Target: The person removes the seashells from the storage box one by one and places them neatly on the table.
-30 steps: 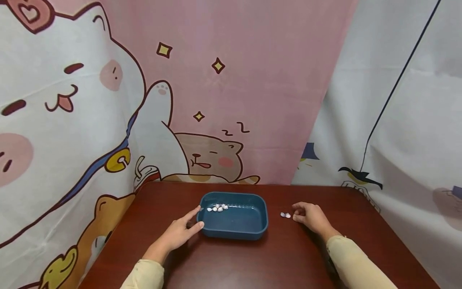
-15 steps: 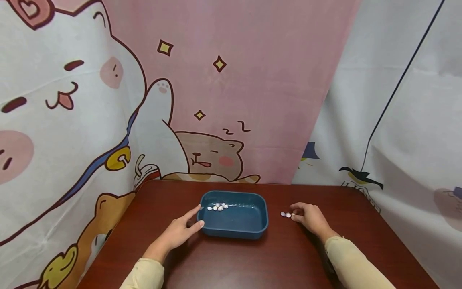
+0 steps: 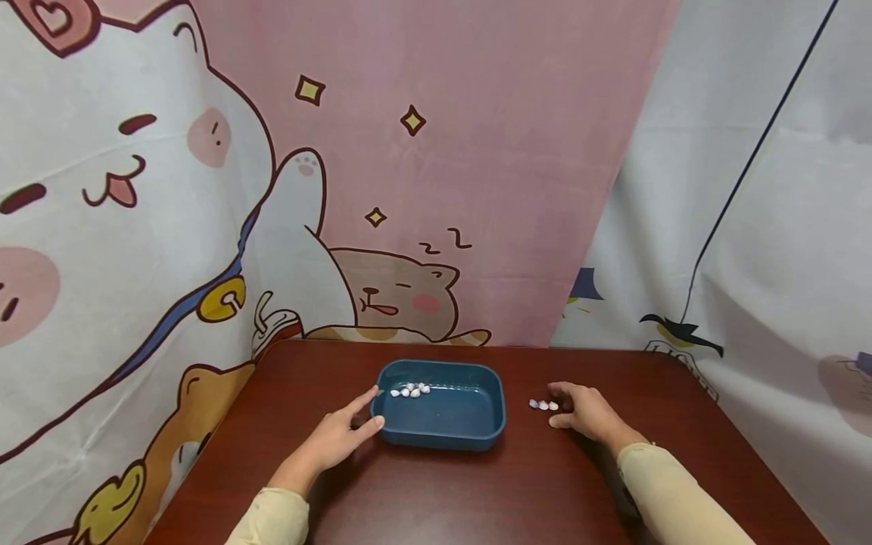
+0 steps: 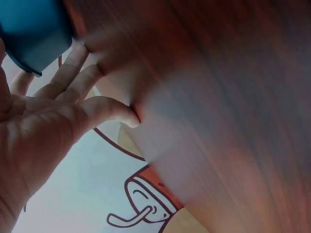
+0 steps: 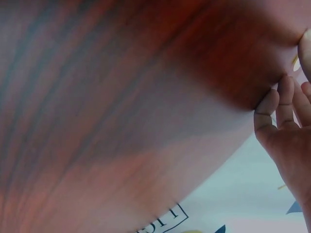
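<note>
A blue rectangular tray (image 3: 443,440) stands on the table, with several small white seashells (image 3: 415,393) grouped at its back left. My left hand (image 3: 332,441) lies at the tray's left end, index finger and thumb spread against the rim; in the left wrist view its other fingers touch the tabletop. To the right of the tray, three small shells (image 3: 543,406) lie in a row. My right hand (image 3: 590,414) rests by the rightmost one, its thumb and fingers parted around that shell. A sliver of pale shell (image 5: 295,63) shows beside the fingers in the right wrist view.
The dark reddish-brown table (image 3: 436,499) meets a cartoon-printed cloth (image 3: 518,189) at its back edge. More printed cloth hangs along the left and right sides.
A third shell now shows at the right end of the row. My right thumb and fingers have parted from it. The left hand and the tray stay in place.
</note>
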Action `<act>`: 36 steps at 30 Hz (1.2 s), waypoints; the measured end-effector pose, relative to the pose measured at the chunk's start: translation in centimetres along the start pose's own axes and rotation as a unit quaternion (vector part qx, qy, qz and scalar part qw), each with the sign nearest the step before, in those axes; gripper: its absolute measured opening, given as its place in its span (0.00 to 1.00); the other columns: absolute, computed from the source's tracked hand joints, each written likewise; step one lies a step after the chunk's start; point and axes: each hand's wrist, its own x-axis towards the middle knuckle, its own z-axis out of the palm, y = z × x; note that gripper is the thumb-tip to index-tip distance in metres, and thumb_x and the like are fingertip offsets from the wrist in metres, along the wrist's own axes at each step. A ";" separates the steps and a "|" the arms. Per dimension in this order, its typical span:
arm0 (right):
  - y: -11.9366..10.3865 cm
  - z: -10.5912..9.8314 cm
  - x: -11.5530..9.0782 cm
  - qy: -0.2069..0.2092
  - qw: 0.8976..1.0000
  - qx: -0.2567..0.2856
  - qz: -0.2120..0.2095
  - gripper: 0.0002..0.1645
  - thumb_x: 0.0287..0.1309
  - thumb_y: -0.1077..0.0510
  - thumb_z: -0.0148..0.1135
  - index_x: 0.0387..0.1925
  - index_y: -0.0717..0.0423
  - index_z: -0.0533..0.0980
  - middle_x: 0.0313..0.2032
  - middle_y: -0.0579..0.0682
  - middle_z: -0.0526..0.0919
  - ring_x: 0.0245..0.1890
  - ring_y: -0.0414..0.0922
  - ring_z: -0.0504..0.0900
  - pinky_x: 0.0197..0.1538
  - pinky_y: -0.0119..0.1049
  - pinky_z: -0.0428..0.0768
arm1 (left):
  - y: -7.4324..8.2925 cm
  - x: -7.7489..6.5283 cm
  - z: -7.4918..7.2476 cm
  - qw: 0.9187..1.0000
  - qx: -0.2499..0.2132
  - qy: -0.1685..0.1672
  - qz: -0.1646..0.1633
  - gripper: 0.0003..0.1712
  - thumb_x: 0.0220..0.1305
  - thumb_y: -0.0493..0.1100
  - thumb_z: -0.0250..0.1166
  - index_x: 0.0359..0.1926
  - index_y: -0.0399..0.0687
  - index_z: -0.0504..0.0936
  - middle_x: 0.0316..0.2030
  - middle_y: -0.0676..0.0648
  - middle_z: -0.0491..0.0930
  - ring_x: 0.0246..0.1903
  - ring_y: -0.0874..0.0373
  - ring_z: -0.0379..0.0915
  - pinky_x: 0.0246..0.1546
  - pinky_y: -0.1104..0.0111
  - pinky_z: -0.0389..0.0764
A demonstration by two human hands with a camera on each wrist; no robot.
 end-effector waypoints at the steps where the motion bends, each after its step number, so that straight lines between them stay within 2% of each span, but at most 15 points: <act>1: -0.1 -0.1 0.0 -0.005 1.000 -0.001 0.003 0.42 0.56 0.55 0.82 0.68 0.65 0.76 0.57 0.62 0.87 0.53 0.56 0.88 0.53 0.54 0.86 | 0.0 0.0 0.0 1.000 0.000 0.000 0.000 0.41 0.75 0.63 0.65 0.83 0.65 0.64 0.67 0.38 0.81 0.62 0.42 0.81 0.65 0.34 0.76; 8: -0.3 -0.2 0.0 -0.021 1.000 -0.008 0.009 0.43 0.55 0.55 0.83 0.68 0.65 0.76 0.58 0.62 0.86 0.52 0.56 0.87 0.52 0.52 0.87 | -0.1 -0.2 0.0 1.000 0.005 -0.002 -0.004 0.42 0.74 0.64 0.65 0.83 0.67 0.63 0.67 0.38 0.81 0.62 0.42 0.81 0.64 0.33 0.76; 14: -0.4 -0.4 0.2 -0.018 1.000 -0.010 -0.008 0.42 0.55 0.56 0.83 0.68 0.67 0.76 0.59 0.64 0.85 0.53 0.58 0.88 0.52 0.55 0.86 | -0.3 -0.2 0.0 1.000 0.008 0.003 0.000 0.42 0.75 0.64 0.64 0.83 0.67 0.63 0.69 0.38 0.80 0.63 0.41 0.81 0.64 0.33 0.76; 18: -0.7 -0.7 0.4 -0.029 0.999 -0.015 -0.002 0.43 0.55 0.56 0.83 0.68 0.68 0.75 0.61 0.66 0.84 0.56 0.60 0.86 0.55 0.57 0.85 | -0.5 0.1 0.0 1.000 0.009 0.004 0.003 0.42 0.74 0.65 0.64 0.83 0.67 0.63 0.70 0.38 0.79 0.63 0.40 0.80 0.64 0.32 0.76; 22: -2.0 -1.9 0.8 -0.043 0.999 -0.009 0.016 0.41 0.57 0.55 0.82 0.67 0.69 0.76 0.63 0.68 0.83 0.61 0.65 0.83 0.60 0.61 0.82 | -0.7 0.1 -0.1 1.000 0.010 0.000 0.005 0.42 0.74 0.66 0.64 0.83 0.67 0.62 0.69 0.38 0.79 0.64 0.40 0.80 0.65 0.33 0.75; 25: -4.3 -3.6 2.4 -0.025 0.999 0.011 0.030 0.34 0.64 0.55 0.77 0.65 0.68 0.78 0.63 0.68 0.83 0.64 0.67 0.81 0.63 0.62 0.81 | -0.8 0.1 -0.5 1.000 0.013 0.003 0.005 0.42 0.75 0.65 0.64 0.83 0.66 0.63 0.69 0.37 0.80 0.65 0.40 0.80 0.66 0.33 0.75; 27: -7.0 -4.4 4.0 -0.002 1.000 0.021 0.023 0.29 0.68 0.54 0.73 0.64 0.65 0.80 0.62 0.66 0.84 0.64 0.65 0.82 0.63 0.61 0.81 | -0.8 0.0 -0.8 1.000 0.016 0.007 0.005 0.42 0.75 0.65 0.64 0.83 0.65 0.63 0.69 0.36 0.80 0.64 0.39 0.80 0.66 0.33 0.75; 29: -10.3 -4.5 5.5 0.012 1.000 0.025 -0.002 0.24 0.70 0.54 0.71 0.63 0.62 0.82 0.60 0.63 0.86 0.61 0.62 0.84 0.62 0.59 0.82 | -0.8 -0.1 -1.0 1.000 0.018 0.008 0.003 0.42 0.75 0.64 0.64 0.83 0.65 0.63 0.69 0.36 0.79 0.64 0.38 0.80 0.65 0.32 0.75; 31: -13.7 -3.7 6.7 0.009 0.999 0.023 -0.041 0.21 0.71 0.55 0.70 0.60 0.59 0.84 0.57 0.59 0.89 0.59 0.58 0.86 0.61 0.56 0.83 | -0.7 -0.1 -1.0 1.000 0.019 0.006 0.001 0.42 0.74 0.65 0.64 0.83 0.65 0.63 0.69 0.35 0.79 0.64 0.38 0.80 0.64 0.32 0.76; 33: -16.6 -2.0 7.5 -0.018 0.997 0.022 -0.076 0.18 0.72 0.55 0.69 0.58 0.57 0.86 0.55 0.56 0.90 0.58 0.56 0.87 0.61 0.54 0.84 | -0.5 -0.1 -0.8 1.000 0.017 0.003 0.000 0.42 0.74 0.65 0.64 0.83 0.65 0.63 0.69 0.36 0.79 0.63 0.39 0.80 0.64 0.32 0.76; 36: -19.4 1.1 8.1 -0.075 0.993 0.016 -0.088 0.16 0.74 0.58 0.66 0.58 0.57 0.87 0.56 0.54 0.90 0.58 0.54 0.88 0.62 0.52 0.85 | 0.0 0.1 -0.1 1.000 0.009 -0.001 0.003 0.42 0.74 0.64 0.65 0.83 0.66 0.63 0.68 0.37 0.80 0.63 0.40 0.81 0.64 0.33 0.76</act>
